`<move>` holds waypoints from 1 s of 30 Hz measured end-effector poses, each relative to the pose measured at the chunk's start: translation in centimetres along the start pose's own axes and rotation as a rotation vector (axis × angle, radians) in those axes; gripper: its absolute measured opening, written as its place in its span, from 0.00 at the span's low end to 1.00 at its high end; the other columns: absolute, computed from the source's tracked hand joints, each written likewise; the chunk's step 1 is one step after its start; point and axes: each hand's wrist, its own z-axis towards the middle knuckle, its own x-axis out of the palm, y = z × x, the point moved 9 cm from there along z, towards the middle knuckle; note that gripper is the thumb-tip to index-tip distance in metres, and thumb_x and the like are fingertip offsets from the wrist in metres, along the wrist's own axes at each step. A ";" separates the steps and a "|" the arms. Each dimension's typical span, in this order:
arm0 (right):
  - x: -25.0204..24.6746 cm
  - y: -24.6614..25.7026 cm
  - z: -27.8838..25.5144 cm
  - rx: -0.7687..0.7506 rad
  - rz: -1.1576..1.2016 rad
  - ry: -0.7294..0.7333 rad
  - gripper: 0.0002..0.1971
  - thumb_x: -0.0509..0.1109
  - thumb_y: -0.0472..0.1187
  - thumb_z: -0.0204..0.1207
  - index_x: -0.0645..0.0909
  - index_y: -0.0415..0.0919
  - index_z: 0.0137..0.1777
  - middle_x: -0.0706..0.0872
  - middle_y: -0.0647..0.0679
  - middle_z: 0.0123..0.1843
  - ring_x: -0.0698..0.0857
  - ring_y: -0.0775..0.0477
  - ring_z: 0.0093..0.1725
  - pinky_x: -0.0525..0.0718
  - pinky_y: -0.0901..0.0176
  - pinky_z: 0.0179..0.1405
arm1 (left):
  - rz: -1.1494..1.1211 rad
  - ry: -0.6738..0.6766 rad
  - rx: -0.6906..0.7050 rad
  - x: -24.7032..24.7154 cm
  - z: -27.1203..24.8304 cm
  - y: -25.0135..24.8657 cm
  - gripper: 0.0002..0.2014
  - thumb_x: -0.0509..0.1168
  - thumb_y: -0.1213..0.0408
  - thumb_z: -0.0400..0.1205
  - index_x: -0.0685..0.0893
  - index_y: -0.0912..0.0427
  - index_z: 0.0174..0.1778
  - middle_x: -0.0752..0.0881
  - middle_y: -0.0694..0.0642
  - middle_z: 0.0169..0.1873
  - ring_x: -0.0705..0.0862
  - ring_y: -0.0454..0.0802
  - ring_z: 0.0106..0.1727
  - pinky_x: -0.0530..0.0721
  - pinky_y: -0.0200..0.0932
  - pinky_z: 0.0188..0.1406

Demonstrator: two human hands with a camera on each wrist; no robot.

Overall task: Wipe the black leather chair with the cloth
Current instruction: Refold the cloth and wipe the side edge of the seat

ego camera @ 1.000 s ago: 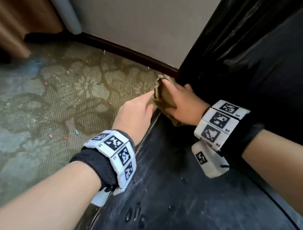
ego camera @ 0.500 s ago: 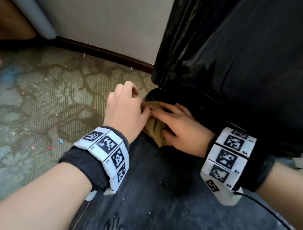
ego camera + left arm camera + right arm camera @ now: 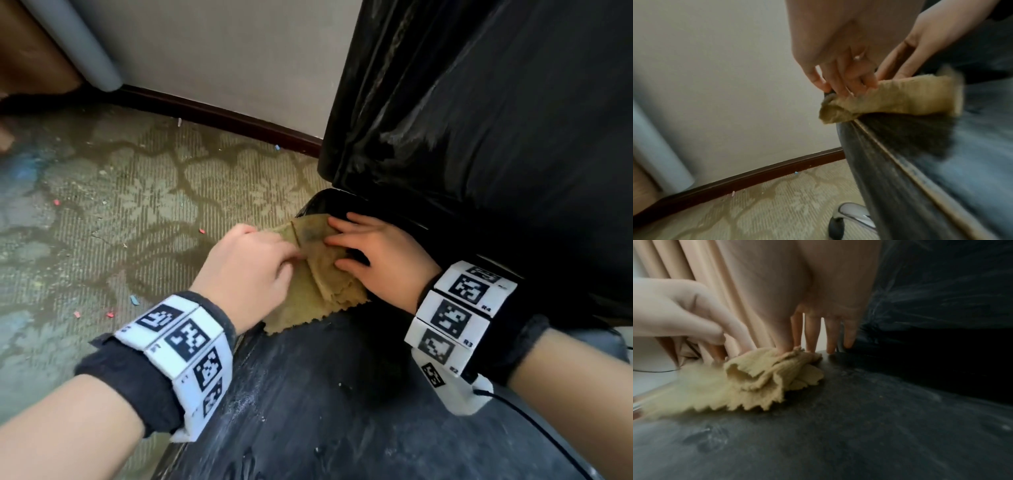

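Observation:
The black leather chair has a dusty seat (image 3: 325,394) and a shiny backrest (image 3: 479,120). A tan cloth (image 3: 325,284) lies partly unfolded on the seat's far left corner, by the edge seam (image 3: 900,155). My left hand (image 3: 287,253) pinches the cloth's left side with curled fingers (image 3: 846,84). My right hand (image 3: 342,240) rests on the cloth's right side, its straight fingers (image 3: 812,337) pressing down. The right wrist view shows the cloth (image 3: 756,382) rumpled, its zigzag hem on the seat (image 3: 859,426). In the left wrist view the cloth (image 3: 890,100) hangs slightly over the seat's edge.
Patterned carpet (image 3: 120,205) with small bits of coloured litter lies left of the chair. A wall with a dark baseboard (image 3: 222,116) runs behind it. A grey pipe (image 3: 78,48) stands at the far left. A chrome chair leg with a caster (image 3: 855,212) shows below the seat.
The cloth, bunched in my right hand above the seat corner, now lies spread on the seat. My right hand has flattened onto it and my left hand has taken hold of it.

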 end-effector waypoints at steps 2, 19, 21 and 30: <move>0.1 -0.1 0.3 0.012 0.073 -0.028 0.21 0.67 0.44 0.78 0.75 0.49 0.71 0.67 0.56 0.79 0.62 0.56 0.80 0.54 0.68 0.77 | 0.018 -0.055 -0.096 -0.3 0.2 -0.5 0.26 0.45 0.54 0.76 0.88 0.54 0.53 0.89 0.52 0.40 0.83 0.57 0.35 0.77 0.43 0.39; -1.0 -1.4 1.4 0.128 -0.005 -0.100 0.20 0.61 0.37 0.81 0.73 0.44 0.73 0.70 0.50 0.79 0.70 0.52 0.77 0.64 0.63 0.74 | -0.143 -0.037 -0.309 3.4 0.4 -0.2 0.26 0.62 0.74 0.74 0.76 0.55 0.69 0.73 0.50 0.69 0.74 0.57 0.65 0.79 0.53 0.60; -0.8 -0.6 1.7 0.122 -0.079 -0.006 0.24 0.58 0.37 0.82 0.65 0.44 0.78 0.64 0.50 0.81 0.63 0.53 0.80 0.63 0.61 0.77 | -0.171 -0.040 -0.316 2.3 -2.1 0.9 0.26 0.64 0.78 0.70 0.81 0.55 0.63 0.78 0.49 0.65 0.78 0.57 0.59 0.80 0.54 0.57; 0.4 0.1 3.6 0.081 -0.200 0.079 0.32 0.65 0.47 0.79 0.57 0.45 0.81 0.51 0.46 0.85 0.54 0.48 0.83 0.62 0.53 0.80 | -0.293 -0.157 -0.310 0.8 4.0 4.4 0.30 0.57 0.83 0.72 0.78 0.58 0.69 0.76 0.54 0.71 0.71 0.50 0.74 0.58 0.32 0.73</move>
